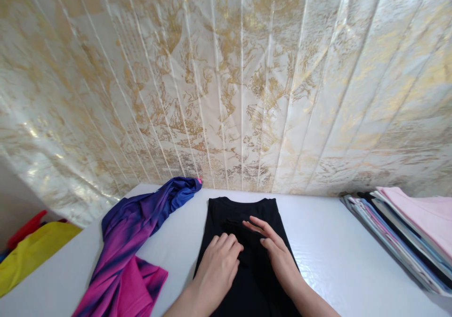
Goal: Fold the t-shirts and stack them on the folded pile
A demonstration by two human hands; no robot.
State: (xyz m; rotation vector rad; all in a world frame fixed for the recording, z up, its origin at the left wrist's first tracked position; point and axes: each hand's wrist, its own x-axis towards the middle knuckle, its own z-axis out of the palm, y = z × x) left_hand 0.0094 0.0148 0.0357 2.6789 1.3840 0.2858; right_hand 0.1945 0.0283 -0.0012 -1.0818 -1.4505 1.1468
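Observation:
A black garment (243,208), folded into a long narrow strip, lies in the middle of the white table (318,241). My left hand (219,260) rests flat on it, fingers slightly bent and together, holding nothing. My right hand (273,248) lies beside it on the same black cloth, fingers stretched out toward the left. Both hands press on the garment's middle.
A blue, purple and pink garment (134,241) sprawls at the left of the table. A stack of folded clothes (406,227) with a pink one on top sits at the right. Yellow and red cloth (31,246) lies off the table's left edge. A gold-patterned curtain (226,81) hangs behind.

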